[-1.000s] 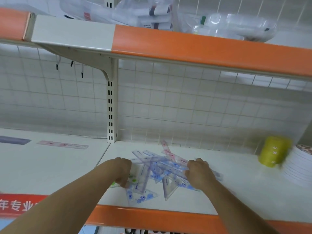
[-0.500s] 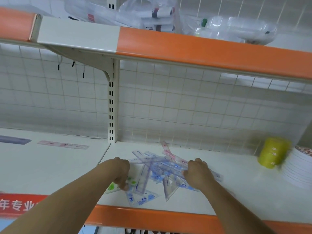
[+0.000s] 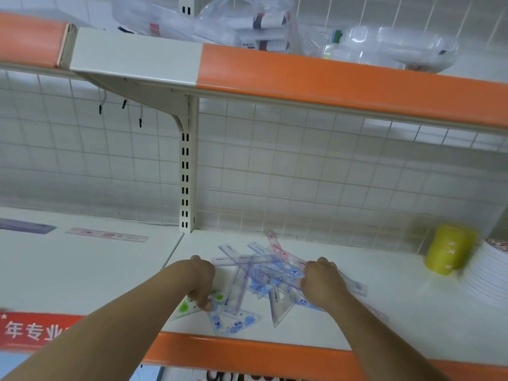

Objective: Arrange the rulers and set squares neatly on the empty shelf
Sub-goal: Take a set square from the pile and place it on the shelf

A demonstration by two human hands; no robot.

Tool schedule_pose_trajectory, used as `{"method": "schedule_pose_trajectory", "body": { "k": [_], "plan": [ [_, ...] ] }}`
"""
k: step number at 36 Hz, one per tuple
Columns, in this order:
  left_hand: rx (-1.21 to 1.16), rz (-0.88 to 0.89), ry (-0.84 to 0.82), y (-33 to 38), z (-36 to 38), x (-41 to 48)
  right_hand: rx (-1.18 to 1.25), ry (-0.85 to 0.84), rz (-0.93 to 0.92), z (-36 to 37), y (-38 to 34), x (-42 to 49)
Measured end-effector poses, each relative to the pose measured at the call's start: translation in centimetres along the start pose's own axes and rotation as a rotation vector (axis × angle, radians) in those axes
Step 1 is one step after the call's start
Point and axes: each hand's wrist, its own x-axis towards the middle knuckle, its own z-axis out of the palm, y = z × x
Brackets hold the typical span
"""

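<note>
A loose pile of clear rulers and set squares lies crisscrossed on the white shelf, near its orange front edge and just to the 4 o'clock side of the slotted post.

The left hand sits at the pile's 9 o'clock edge, knuckles up. Its fingers are curled down and pinch the corner of a green set square, which lies flat at the pile's 8 o'clock. A blue set square lies at 6 o'clock, touching the green one's corner.

The right hand is at 3 o'clock. Its fingers curl over the ends of several long rulers and seem to grip them, though the fingertips are hidden. A pink ruler points out of the pile toward 12 o'clock.

Well apart at the pile's 3 o'clock stands a yellow roll, blurred, beside stacked white plates. At 10 o'clock, on the next bay, a second pink ruler lies flat. Plastic bags sit on the upper shelf.
</note>
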Motion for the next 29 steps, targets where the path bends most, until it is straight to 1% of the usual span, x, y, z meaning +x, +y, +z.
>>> {"method": "schedule_pose_trajectory", "body": {
  "k": [3, 13, 21, 26, 29],
  "plan": [
    [-0.015, 0.004, 0.012, 0.0, -0.1, -0.1, -0.006, 0.001, -0.012, -0.2, -0.2, -0.1],
    [-0.067, -0.025, -0.016, 0.6, -0.4, -1.4, 0.030, -0.019, 0.038, 0.0, -0.4, -0.2],
    [0.019, -0.018, -0.025, 0.6, -0.6, -2.4, 0.031, -0.024, 0.043, 0.0, -0.3, -0.3],
    [-0.091, -0.042, 0.003, 0.5, -0.7, -2.7, 0.029, -0.025, 0.044, -0.2, -0.5, -0.5],
    [-0.130, -0.047, -0.024, 0.2, -0.8, -3.0, 0.031, -0.028, 0.045, -0.2, -0.5, -0.6]
  ]
}}
